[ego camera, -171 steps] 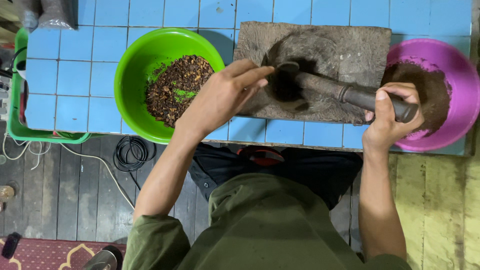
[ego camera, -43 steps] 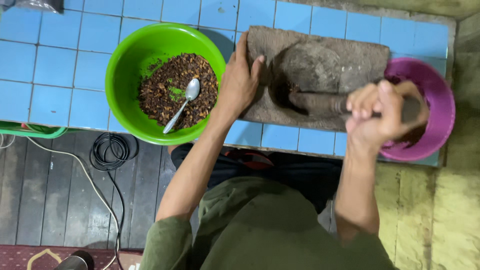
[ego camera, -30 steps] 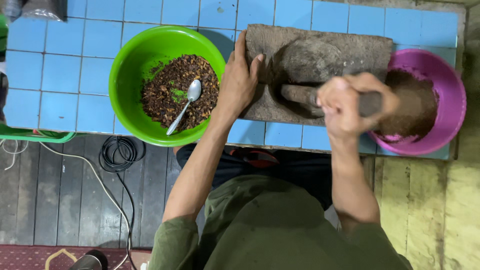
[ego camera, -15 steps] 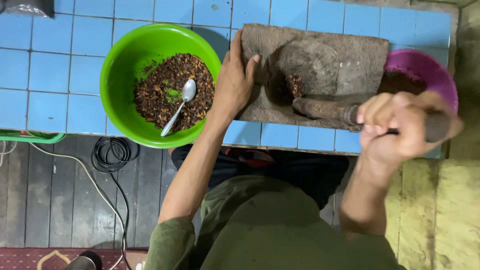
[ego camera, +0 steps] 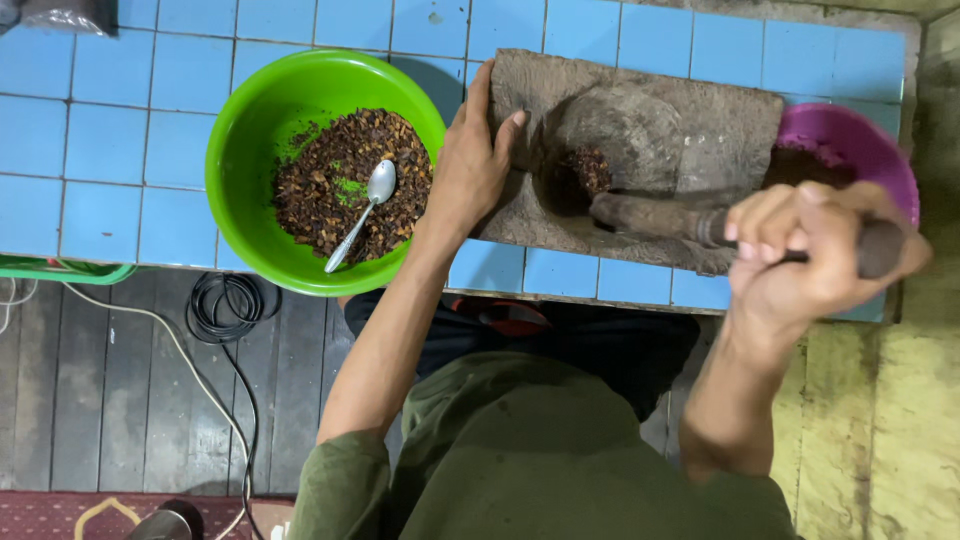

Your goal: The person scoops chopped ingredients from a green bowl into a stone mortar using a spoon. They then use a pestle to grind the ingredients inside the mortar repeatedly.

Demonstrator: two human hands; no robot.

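Observation:
A flat grey grinding stone (ego camera: 720, 120) lies on the blue tiled counter (ego camera: 110, 130), with a small heap of dark brown bits (ego camera: 585, 172) in its hollow. My left hand (ego camera: 470, 165) presses flat against the stone's left edge. My right hand (ego camera: 810, 255) is closed around the handle end of a long stone pestle (ego camera: 650, 215), whose tip rests beside the heap. A green bowl (ego camera: 250, 120) to the left holds coarse brown bits and a metal spoon (ego camera: 362, 210).
A purple bowl (ego camera: 865, 140) with dark ground paste stands at the stone's right end. Below the counter edge, black and white cables (ego camera: 225, 305) lie on dark floorboards. A green tray edge (ego camera: 60, 270) shows at the left.
A spoon now lies in the green bowl. My left hand has settled on the stone's left edge, and my right hand has worked the pestle back and forth, now pulled toward the right.

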